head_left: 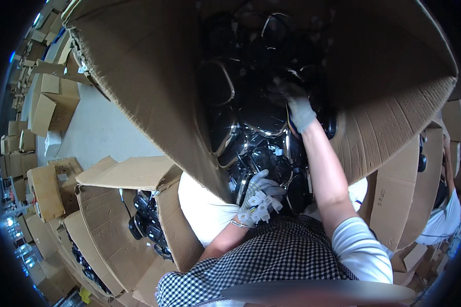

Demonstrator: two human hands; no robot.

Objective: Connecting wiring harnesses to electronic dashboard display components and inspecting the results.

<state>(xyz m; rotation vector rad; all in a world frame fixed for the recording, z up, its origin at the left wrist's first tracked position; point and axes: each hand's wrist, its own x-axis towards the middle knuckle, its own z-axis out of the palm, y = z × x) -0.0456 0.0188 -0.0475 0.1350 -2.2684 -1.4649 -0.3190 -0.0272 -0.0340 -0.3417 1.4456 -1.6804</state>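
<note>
Left hand [255, 190]: clasped white connectors [261, 206] | right hand [298, 106]: nearer glossy black part [264, 113], which lay leftward; grip couldn't be told | long axis: unclear

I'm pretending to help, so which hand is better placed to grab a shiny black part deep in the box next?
Probably the right hand: it reaches deep into the cardboard box, among the glossy black parts. The left hand is farther back, seemingly holding white connectors.

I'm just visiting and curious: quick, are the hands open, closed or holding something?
Left hand: holding a bunch of white connectors.
Right hand: among black parts in the cardboard box; grip cannot be told in shadow.
</note>
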